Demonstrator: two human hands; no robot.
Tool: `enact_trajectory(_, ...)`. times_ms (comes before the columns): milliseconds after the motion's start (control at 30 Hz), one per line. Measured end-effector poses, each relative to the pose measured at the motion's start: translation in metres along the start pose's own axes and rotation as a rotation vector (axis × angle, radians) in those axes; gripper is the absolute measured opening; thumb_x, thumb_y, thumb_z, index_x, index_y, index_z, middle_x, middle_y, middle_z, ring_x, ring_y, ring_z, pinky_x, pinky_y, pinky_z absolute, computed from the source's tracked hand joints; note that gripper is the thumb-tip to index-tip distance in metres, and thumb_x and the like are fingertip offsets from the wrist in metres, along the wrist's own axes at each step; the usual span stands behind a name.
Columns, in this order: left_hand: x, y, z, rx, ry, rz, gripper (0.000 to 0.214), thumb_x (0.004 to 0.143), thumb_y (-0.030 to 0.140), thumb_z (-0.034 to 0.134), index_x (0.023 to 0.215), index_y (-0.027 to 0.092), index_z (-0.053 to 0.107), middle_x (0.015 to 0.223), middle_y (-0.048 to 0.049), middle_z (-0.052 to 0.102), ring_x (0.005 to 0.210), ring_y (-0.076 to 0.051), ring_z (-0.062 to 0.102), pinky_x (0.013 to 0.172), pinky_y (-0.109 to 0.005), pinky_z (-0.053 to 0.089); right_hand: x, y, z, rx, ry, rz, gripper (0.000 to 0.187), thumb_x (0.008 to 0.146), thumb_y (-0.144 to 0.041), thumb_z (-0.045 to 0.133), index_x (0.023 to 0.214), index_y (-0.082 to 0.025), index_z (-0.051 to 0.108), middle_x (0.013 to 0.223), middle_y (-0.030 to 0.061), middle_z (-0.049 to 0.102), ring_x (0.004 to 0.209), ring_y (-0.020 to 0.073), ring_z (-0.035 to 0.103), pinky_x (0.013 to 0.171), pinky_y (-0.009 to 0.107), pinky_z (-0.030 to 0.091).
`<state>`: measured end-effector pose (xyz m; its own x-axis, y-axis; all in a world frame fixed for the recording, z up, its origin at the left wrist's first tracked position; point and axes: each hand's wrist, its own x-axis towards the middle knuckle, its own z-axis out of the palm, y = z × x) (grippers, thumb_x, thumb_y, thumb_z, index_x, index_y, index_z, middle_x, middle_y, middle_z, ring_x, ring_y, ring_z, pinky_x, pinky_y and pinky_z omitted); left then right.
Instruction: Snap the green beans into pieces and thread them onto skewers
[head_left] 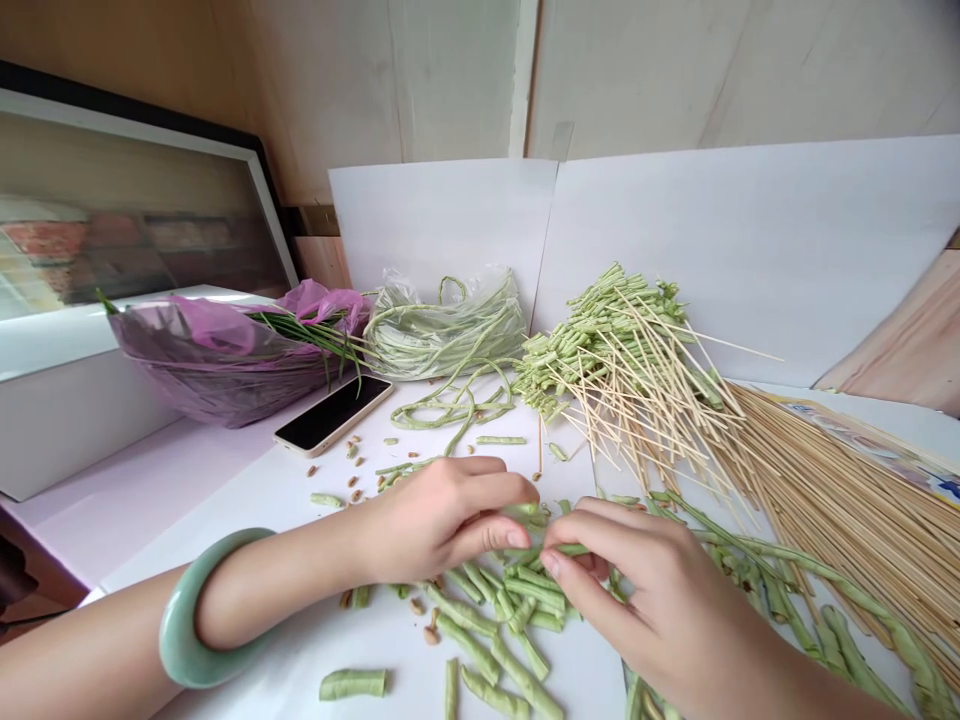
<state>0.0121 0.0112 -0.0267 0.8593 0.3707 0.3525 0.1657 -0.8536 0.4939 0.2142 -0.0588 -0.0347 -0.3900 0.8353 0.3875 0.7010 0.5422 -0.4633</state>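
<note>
Hands together at lower centre of the frame, fingertips meeting. Left hand (pixel 442 520), with a pale green jade bangle (pixel 187 610) on the wrist, and right hand (pixel 645 590) both pinch a green bean piece (pixel 559 549); exact finger contact partly hidden. Cut bean pieces (pixel 487 620) lie loose on the white table (pixel 247 490) right under the hands, with one lone piece (pixel 352 684) at bottom left. Long uncut beans (pixel 825 590) run off lower right, just beside the right hand. Small brown seeds (pixel 352 480) are scattered left of the left hand. Upper centre: skewered beans (pixel 600 350) in a heap, touching a spread of bamboo skewers (pixel 840 490) at right. Behind the hands, a clear plastic bag of coiled beans (pixel 442 330) sits against a white board (pixel 750 230). Further left: a phone (pixel 334 412) lying face up and a purple-wrapped bundle of green stalks (pixel 217 355). Framed picture (pixel 127 200) at upper left.
</note>
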Motion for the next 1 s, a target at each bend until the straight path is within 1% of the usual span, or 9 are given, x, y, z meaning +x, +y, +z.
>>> enact_trajectory(100,0.001,0.003,0.000,0.020,-0.028,-0.044,0.026,0.096,0.025,0.041,0.116,0.013,0.053,0.087,-0.0062,0.055,0.078,-0.016,0.053,0.073,-0.024,0.044,-0.002,0.003,0.004,-0.028,-0.053,-0.037,0.015,0.084,-0.013,0.052,0.090,-0.021,0.064,0.083,0.0004,0.064,0.075,0.0162,0.062,0.064,0.028,0.050)
enact_trajectory(200,0.002,0.006,0.000,0.056,-0.104,-0.075,0.030,0.093,0.014,0.037,0.121,0.012,0.050,0.092,-0.0089,0.057,0.081,-0.017,0.055,0.074,-0.026,0.046,-0.002,0.006,0.005,-0.080,-0.019,-0.040,0.017,0.083,-0.018,0.061,0.099,-0.021,0.063,0.090,0.0013,0.067,0.082,0.0189,0.065,0.069,0.031,0.053)
enact_trajectory(267,0.002,0.007,0.002,0.086,-0.141,-0.077,0.034,0.093,0.012,0.036,0.125,0.013,0.046,0.093,-0.0094,0.058,0.079,-0.018,0.056,0.071,-0.026,0.046,-0.002,0.008,0.004,-0.159,0.083,-0.048,0.013,0.085,-0.025,0.062,0.096,-0.020,0.063,0.085,0.0017,0.067,0.075,0.0197,0.065,0.063,0.032,0.052)
enact_trajectory(367,0.000,0.006,0.005,0.128,-0.168,-0.101,0.032,0.095,0.016,0.036,0.126,0.016,0.044,0.092,-0.0093,0.062,0.079,-0.019,0.060,0.071,-0.027,0.048,-0.001,0.009,0.003,-0.267,0.237,-0.130,0.021,0.092,-0.036,0.053,0.099,-0.017,0.060,0.083,0.0045,0.067,0.071,0.0205,0.065,0.059,0.033,0.050)
enact_trajectory(533,-0.001,0.007,0.008,0.087,-0.112,-0.186,0.015,0.094,0.020,0.040,0.109,0.016,0.044,0.086,-0.0070,0.065,0.074,-0.018,0.062,0.064,-0.025,0.048,-0.004,0.008,0.005,-0.262,0.170,-0.262,0.027,0.096,-0.016,0.043,0.074,-0.018,0.058,0.065,0.0003,0.056,0.058,0.0166,0.055,0.055,0.031,0.042)
enact_trajectory(733,0.001,0.006,0.006,0.302,-0.089,-0.071,0.027,0.098,0.028,0.035,0.084,0.017,0.054,0.071,-0.0027,0.054,0.059,-0.014,0.048,0.056,-0.025,0.037,-0.005,0.008,0.006,-0.196,0.207,-0.227,0.024,0.098,-0.018,0.040,0.086,-0.016,0.060,0.072,0.0022,0.058,0.064,0.0151,0.057,0.057,0.028,0.042)
enact_trajectory(833,0.001,0.008,0.009,0.295,-0.079,0.006,0.027,0.097,0.025,0.037,0.078,0.016,0.053,0.067,-0.0022,0.052,0.058,-0.014,0.045,0.054,-0.026,0.035,-0.005,0.007,0.007,-0.222,0.161,-0.278,0.026,0.098,-0.021,0.041,0.079,-0.017,0.058,0.068,0.0005,0.056,0.061,0.0149,0.054,0.055,0.029,0.039)
enact_trajectory(933,0.001,0.010,0.010,0.328,-0.089,0.103,0.030,0.096,0.020,0.036,0.074,0.014,0.055,0.064,-0.0040,0.053,0.059,-0.017,0.045,0.055,-0.029,0.036,-0.005,0.006,0.009,-0.252,0.145,-0.371,0.032,0.096,-0.012,0.041,0.066,-0.018,0.052,0.062,-0.0009,0.050,0.056,0.0140,0.048,0.054,0.030,0.034)
enact_trajectory(1000,0.001,0.012,0.009,0.331,-0.122,0.194,0.033,0.097,0.020,0.035,0.071,0.014,0.056,0.065,-0.0058,0.055,0.060,-0.018,0.047,0.057,-0.031,0.038,-0.005,0.005,0.008,-0.217,0.062,-0.405,0.034,0.094,-0.009,0.039,0.065,-0.018,0.052,0.061,-0.0011,0.051,0.056,0.0134,0.048,0.054,0.029,0.035)
